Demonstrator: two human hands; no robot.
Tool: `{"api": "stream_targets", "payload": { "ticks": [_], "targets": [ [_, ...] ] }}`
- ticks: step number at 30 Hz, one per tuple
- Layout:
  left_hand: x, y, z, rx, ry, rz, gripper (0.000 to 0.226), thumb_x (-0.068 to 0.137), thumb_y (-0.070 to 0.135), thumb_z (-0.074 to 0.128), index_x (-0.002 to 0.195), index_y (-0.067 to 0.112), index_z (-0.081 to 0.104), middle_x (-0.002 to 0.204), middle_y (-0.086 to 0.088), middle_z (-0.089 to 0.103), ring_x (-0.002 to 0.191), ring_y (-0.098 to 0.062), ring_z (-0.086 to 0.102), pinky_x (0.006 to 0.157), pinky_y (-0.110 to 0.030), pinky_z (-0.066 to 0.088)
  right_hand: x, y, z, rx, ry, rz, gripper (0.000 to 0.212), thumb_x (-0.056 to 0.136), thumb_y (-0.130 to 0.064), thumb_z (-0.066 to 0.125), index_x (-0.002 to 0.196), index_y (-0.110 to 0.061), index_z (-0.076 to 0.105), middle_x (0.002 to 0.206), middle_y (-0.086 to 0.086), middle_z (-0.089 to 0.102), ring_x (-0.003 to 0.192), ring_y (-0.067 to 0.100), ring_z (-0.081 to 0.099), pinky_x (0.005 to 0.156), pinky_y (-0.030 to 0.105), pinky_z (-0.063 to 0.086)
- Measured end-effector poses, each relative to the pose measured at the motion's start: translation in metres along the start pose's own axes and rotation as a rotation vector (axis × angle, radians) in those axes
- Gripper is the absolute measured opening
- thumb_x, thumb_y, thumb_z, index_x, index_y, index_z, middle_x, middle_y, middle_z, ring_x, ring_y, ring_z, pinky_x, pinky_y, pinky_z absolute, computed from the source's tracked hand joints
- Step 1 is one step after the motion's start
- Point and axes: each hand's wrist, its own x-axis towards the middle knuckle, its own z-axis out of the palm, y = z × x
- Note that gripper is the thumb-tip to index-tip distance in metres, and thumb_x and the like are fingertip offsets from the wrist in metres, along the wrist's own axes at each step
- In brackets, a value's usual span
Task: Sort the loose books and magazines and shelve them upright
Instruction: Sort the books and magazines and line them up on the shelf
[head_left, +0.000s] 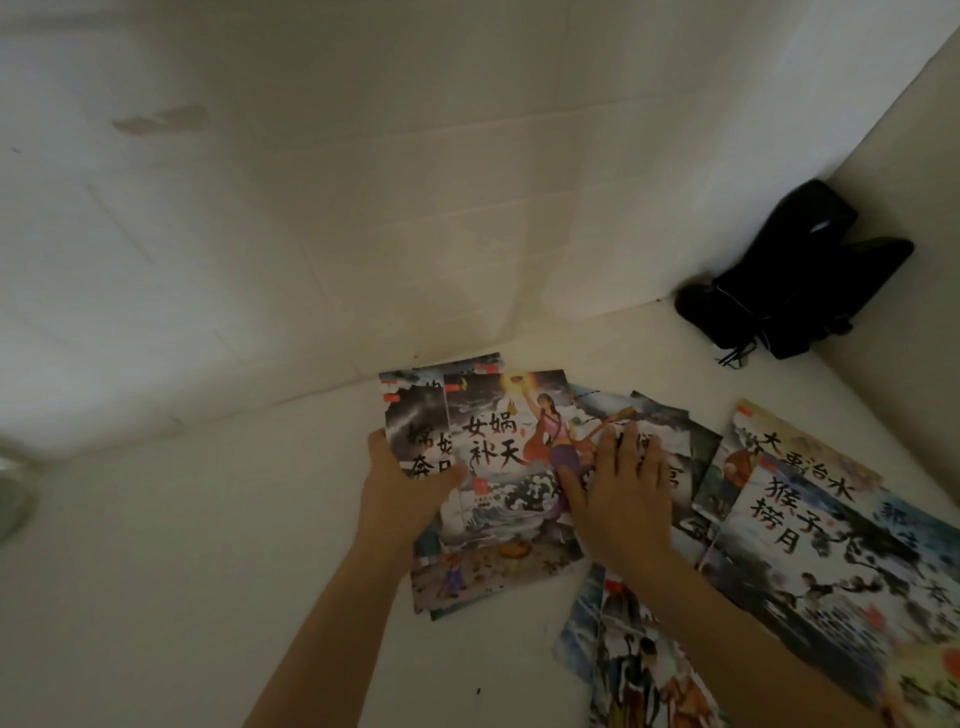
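Several thin picture books lie flat and overlapping on a white surface (208, 545) near a wall corner. A small stack (498, 441) sits in the middle, its top cover showing a woman in purple above waves. My left hand (405, 488) grips the stack's left edge, thumb on top of the covers. My right hand (623, 493) lies with straight fingers on the stack's right side and on a dark book (680, 457) beside it. More books (810, 525) spread to the right. Another book (639, 670) lies under my right forearm.
A black object with thin cords (795, 280) sits in the back right corner against the white walls (363, 208). A blurred greyish round thing (13, 493) shows at the left edge. Bare white surface stretches left of the books.
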Motion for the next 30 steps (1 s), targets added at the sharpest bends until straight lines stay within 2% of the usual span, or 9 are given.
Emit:
{"api": "stream_targets", "payload": {
  "ticks": [6,8,11,13,16,20,23,27,30],
  "targets": [
    [0.008,0.000,-0.030,-0.133,-0.104,-0.250,0.072,0.053,0.029,0.094,0.111,0.009,0.056,0.102,-0.005,0.070,0.080,-0.018,0.068,0.062,-0.030,0.056,-0.014,-0.028,0.005,0.018,-0.013,-0.156,0.096,0.088,-0.072,-0.002,0.148,-0.004,0.030,0.153,0.022,0.028,0.142,0.047,0.020,0.115,0.057,0.022],
    [0.005,-0.002,-0.033,-0.125,-0.110,-0.241,0.045,0.060,0.016,0.091,0.096,0.011,0.063,0.087,-0.003,0.076,0.069,-0.013,0.070,0.056,-0.025,0.055,-0.018,-0.032,0.005,0.024,-0.023,-0.174,0.097,0.087,-0.074,-0.001,0.149,-0.006,0.028,0.155,0.019,0.027,0.143,0.046,0.017,0.116,0.057,0.019],
    [0.002,-0.010,-0.035,-0.112,-0.078,-0.193,0.035,0.066,0.005,0.085,0.091,0.016,0.063,0.094,-0.007,0.073,0.077,-0.018,0.069,0.069,-0.034,0.057,-0.018,-0.025,0.002,0.056,0.000,-0.241,0.097,0.083,-0.078,-0.001,0.153,-0.015,0.019,0.160,0.011,0.013,0.147,0.038,0.004,0.119,0.050,0.006],
    [-0.003,-0.014,-0.043,-0.122,-0.099,-0.125,0.040,0.069,0.005,0.083,0.100,0.017,0.062,0.098,-0.006,0.072,0.085,-0.021,0.070,0.079,-0.042,0.058,-0.014,-0.013,-0.008,0.148,0.038,-0.220,0.085,0.086,-0.075,0.008,0.151,-0.023,0.026,0.161,0.004,0.015,0.148,0.028,0.010,0.119,0.051,0.010],
    [-0.008,-0.022,-0.073,-0.176,-0.121,-0.088,0.045,0.073,0.004,0.078,0.110,0.018,0.058,0.103,-0.007,0.072,0.091,-0.027,0.071,0.074,-0.048,0.059,-0.001,0.014,-0.016,0.176,0.067,-0.085,0.078,0.088,-0.069,0.035,0.149,-0.022,0.026,0.160,0.006,0.016,0.147,0.027,0.015,0.113,0.057,0.020],
    [-0.013,-0.026,-0.123,-0.311,-0.109,-0.097,0.043,0.077,-0.001,0.068,0.113,0.021,0.058,0.101,-0.007,0.074,0.086,-0.029,0.072,0.062,-0.042,0.060,-0.002,0.013,-0.011,0.059,0.018,-0.109,0.099,0.075,-0.085,0.012,0.151,-0.023,0.024,0.161,0.007,0.015,0.148,0.027,0.011,0.114,0.056,0.018],
    [-0.015,-0.027,-0.142,-0.365,-0.112,-0.119,0.046,0.072,0.002,0.068,0.113,0.021,0.060,0.099,-0.003,0.075,0.085,-0.025,0.073,0.063,-0.039,0.059,-0.013,-0.018,-0.006,0.038,0.005,-0.173,0.094,0.079,-0.082,0.012,0.148,-0.024,0.036,0.156,0.009,0.029,0.144,0.030,0.026,0.111,0.059,0.022],
    [-0.021,-0.020,-0.139,-0.384,-0.137,-0.114,0.042,0.070,0.004,0.068,0.109,0.017,0.062,0.097,-0.006,0.075,0.081,-0.025,0.073,0.063,-0.038,0.058,-0.023,-0.064,0.001,0.117,0.040,-0.262,0.071,0.085,-0.069,0.029,0.131,-0.022,0.059,0.141,0.016,0.050,0.122,0.040,0.050,0.093,0.055,0.044],
    [-0.020,-0.016,-0.121,-0.412,-0.156,-0.110,0.039,0.073,-0.001,0.068,0.107,0.018,0.062,0.096,-0.006,0.075,0.082,-0.025,0.073,0.059,-0.035,0.059,-0.018,-0.075,0.001,0.384,0.099,-0.296,0.048,0.097,-0.039,0.034,0.123,-0.012,0.064,0.134,0.020,0.054,0.116,0.042,0.051,0.093,0.048,0.044]
  ]
}}
